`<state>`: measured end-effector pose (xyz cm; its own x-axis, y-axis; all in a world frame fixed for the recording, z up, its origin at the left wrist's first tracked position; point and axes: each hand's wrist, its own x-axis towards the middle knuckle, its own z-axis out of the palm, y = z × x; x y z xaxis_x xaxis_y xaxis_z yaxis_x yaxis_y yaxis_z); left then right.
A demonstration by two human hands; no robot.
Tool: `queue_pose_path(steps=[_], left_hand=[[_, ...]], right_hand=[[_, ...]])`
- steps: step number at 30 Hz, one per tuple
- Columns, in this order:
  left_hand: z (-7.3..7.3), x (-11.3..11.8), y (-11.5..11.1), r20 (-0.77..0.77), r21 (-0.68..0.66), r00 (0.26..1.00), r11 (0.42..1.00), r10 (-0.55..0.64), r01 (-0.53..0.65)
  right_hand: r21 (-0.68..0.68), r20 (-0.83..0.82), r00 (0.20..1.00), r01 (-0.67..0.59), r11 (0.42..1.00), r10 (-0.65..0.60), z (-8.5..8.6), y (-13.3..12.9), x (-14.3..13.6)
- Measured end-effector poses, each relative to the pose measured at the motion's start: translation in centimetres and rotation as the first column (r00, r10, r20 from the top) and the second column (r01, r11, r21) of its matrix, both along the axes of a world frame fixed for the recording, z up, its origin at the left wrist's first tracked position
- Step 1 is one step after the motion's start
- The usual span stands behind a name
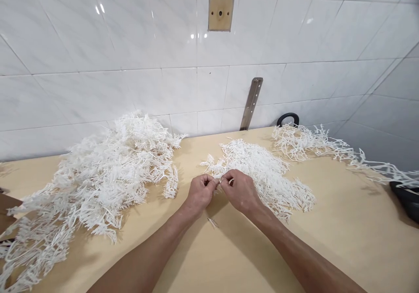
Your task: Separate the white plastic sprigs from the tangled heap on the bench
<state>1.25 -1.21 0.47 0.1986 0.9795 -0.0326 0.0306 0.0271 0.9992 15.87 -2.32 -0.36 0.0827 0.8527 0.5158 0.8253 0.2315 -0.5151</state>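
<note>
Near the middle of the wooden table, my left hand and my right hand meet at their fingertips, both pinched closed. A small white piece shows between them, too small to make out fully. Just behind and to the right of the hands lies a pile of thin white pieces. A larger heap of white branching strands spreads over the left side. Below my hands, a few loose white slivers lie on the tabletop.
White branching stems stretch along the back right, beside a black ring-shaped handle. A metal strip leans on the tiled wall. A black object sits at the right edge, and a brown box-like object at the left edge.
</note>
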Motion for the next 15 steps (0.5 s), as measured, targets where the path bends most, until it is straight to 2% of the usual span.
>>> queue_pose_path(steps=[2, 5, 8, 10, 13, 15], left_hand=[[-0.1, -0.1, -0.1, 0.033, 0.006, 0.999, 1.000, -0.016, 0.016], [-0.2, -0.2, -0.1, 0.114, -0.075, 0.991, 0.994, -0.068, 0.077], [0.0, -0.4, 0.1, 0.189, -0.136, 0.980, 0.986, -0.067, 0.094], [0.1, -0.4, 0.2, 0.224, -0.148, 0.974, 0.986, -0.039, 0.074], [0.2, -0.5, 0.3, 0.249, -0.168, 0.969, 0.985, -0.003, 0.046], [0.2, -0.5, 0.4, 0.249, -0.184, 0.968, 0.983, 0.020, 0.027]], right_hand=[[-0.004, -0.027, 0.998, 0.057, 0.998, -0.058, 0.2, 0.3, 0.9], [0.082, -0.032, 0.991, 0.135, 0.987, -0.133, 1.0, 0.5, 2.9], [0.041, -0.048, 0.970, 0.239, 0.970, -0.237, 1.9, 0.5, 5.4], [0.008, 0.003, 0.953, 0.302, 0.953, -0.302, 2.3, 0.4, 7.0], [0.002, 0.092, 0.939, 0.332, 0.943, -0.331, 2.8, 0.1, 8.1], [0.067, 0.086, 0.948, 0.302, 0.951, -0.307, 3.2, -0.3, 7.6]])
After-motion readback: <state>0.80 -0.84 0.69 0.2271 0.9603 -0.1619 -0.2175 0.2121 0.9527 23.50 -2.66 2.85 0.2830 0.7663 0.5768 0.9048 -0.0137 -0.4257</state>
